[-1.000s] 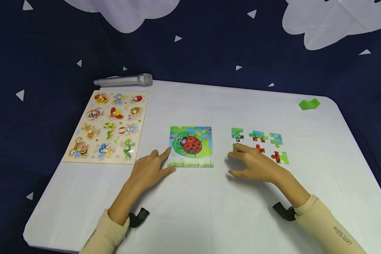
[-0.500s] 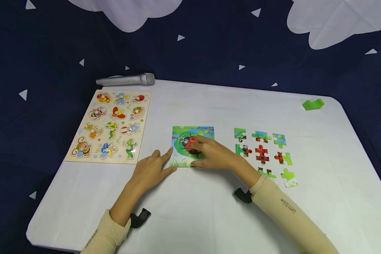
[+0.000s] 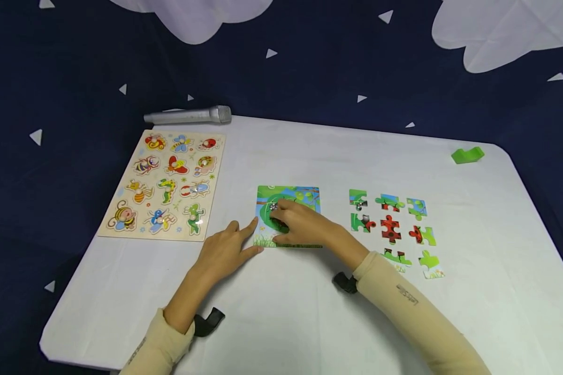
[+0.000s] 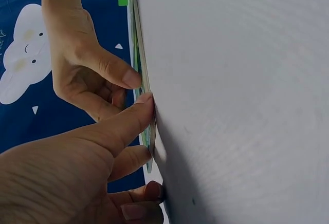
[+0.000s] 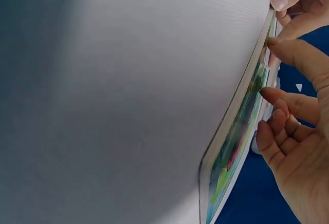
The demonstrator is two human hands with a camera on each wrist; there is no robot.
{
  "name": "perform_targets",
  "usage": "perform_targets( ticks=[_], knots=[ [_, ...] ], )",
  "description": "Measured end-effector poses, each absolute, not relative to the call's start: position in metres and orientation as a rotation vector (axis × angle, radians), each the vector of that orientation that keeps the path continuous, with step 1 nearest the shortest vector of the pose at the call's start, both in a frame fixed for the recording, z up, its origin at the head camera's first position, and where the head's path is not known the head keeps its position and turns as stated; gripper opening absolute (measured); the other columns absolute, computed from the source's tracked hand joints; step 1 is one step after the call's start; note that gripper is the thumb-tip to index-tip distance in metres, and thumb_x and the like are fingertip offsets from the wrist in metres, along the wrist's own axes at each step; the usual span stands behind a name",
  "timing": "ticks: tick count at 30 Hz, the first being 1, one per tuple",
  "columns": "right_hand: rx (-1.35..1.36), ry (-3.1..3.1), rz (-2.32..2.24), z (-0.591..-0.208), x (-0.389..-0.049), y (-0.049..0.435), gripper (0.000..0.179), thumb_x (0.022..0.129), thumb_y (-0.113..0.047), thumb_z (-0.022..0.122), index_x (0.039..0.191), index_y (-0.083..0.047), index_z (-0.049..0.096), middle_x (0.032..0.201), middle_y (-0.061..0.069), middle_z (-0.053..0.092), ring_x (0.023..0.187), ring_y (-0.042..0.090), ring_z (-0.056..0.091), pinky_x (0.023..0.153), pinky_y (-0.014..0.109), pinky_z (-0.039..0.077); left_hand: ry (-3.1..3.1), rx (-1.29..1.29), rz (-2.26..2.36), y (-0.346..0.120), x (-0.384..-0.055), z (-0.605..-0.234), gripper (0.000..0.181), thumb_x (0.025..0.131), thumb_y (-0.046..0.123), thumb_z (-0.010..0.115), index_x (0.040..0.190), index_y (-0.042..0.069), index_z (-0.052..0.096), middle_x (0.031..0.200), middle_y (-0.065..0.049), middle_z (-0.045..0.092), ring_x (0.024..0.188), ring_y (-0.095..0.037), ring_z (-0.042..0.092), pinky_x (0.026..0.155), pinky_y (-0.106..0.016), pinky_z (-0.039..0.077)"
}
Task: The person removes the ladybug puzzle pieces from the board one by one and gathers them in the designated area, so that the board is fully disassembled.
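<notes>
A square picture board with a red ladybug and green grass lies on the white table. My left hand touches its left edge with index finger and thumb spread apart. My right hand reaches over the board and covers most of the ladybug. In the right wrist view, the right thumb meets the front edge while the index finger touches the picture. No separate piece shows between them. Right of the board lie several loose jigsaw pieces, in rows; the right forearm may hide part of the lower row.
A wooden insect peg puzzle lies at the left, with a silver microphone behind it. A green block sits near the far right corner. The table's back edge meets a dark blue backdrop.
My right hand has moved left from the loose pieces to the board, uncovering the pieces beneath it. The left hand stays at the board's left edge. The view has shifted slightly.
</notes>
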State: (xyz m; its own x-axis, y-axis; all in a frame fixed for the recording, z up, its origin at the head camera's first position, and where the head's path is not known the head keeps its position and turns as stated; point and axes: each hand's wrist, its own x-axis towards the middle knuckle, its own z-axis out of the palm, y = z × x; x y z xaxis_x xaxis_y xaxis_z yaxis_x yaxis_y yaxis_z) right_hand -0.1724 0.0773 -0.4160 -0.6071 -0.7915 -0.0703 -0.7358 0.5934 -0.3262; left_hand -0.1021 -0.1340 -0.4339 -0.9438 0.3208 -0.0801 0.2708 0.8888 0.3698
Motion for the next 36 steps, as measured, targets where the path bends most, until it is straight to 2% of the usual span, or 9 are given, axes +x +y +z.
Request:
perform_targets(
  ticks=[13,20,24,30,36],
  knots=[
    [-1.230,2.541,-0.315,-0.408,-0.181,0.068,0.047,0.081,-0.036,0.080,0.114,-0.004,0.068,0.096,0.003,0.052,0.078,0.014,0.046,0.071,0.028,0.045,2.921,0.456,0.561,-0.132,-0.100,-0.433,0.067,0.090,0.046,0.070,0.146,0.013,0.051,0.083,-0.009,0.051,0.053,-0.016,0.041,0.047,-0.028,0.035],
    [-1.253,2.562,-0.276,-0.407,-0.181,0.073,0.055,0.080,-0.036,0.079,0.121,-0.002,0.066,0.101,0.005,0.055,0.080,0.014,0.050,0.074,0.029,0.049,2.916,0.446,0.558,-0.132,-0.100,-0.433,0.067,0.091,0.045,0.069,0.146,0.013,0.050,0.084,-0.010,0.052,0.054,-0.017,0.042,0.048,-0.029,0.035],
    [-1.249,2.596,-0.313,-0.402,-0.178,0.087,0.061,0.078,-0.035,0.081,0.125,0.000,0.065,0.105,0.008,0.057,0.082,0.015,0.053,0.075,0.030,0.050,2.912,0.437,0.563,-0.133,-0.101,-0.434,0.067,0.091,0.045,0.069,0.147,0.013,0.049,0.086,-0.011,0.053,0.055,-0.017,0.043,0.049,-0.030,0.036],
    [-1.245,2.640,-0.346,-0.394,-0.168,0.120,0.058,0.074,-0.032,0.084,0.118,0.003,0.068,0.093,0.004,0.050,0.074,0.014,0.047,0.070,0.028,0.047,2.925,0.445,0.570,-0.133,-0.101,-0.435,0.068,0.090,0.045,0.070,0.146,0.013,0.050,0.090,-0.014,0.056,0.056,-0.018,0.045,0.049,-0.031,0.038],
    [-1.196,2.701,-0.397,-0.390,-0.149,0.164,0.055,0.072,-0.029,0.083,0.115,0.002,0.068,0.090,0.002,0.049,0.073,0.011,0.044,0.067,0.026,0.045,2.923,0.445,0.570,-0.132,-0.101,-0.435,0.068,0.090,0.045,0.070,0.146,0.013,0.050,0.091,-0.015,0.057,0.057,-0.019,0.045,0.050,-0.032,0.038]
  ],
)
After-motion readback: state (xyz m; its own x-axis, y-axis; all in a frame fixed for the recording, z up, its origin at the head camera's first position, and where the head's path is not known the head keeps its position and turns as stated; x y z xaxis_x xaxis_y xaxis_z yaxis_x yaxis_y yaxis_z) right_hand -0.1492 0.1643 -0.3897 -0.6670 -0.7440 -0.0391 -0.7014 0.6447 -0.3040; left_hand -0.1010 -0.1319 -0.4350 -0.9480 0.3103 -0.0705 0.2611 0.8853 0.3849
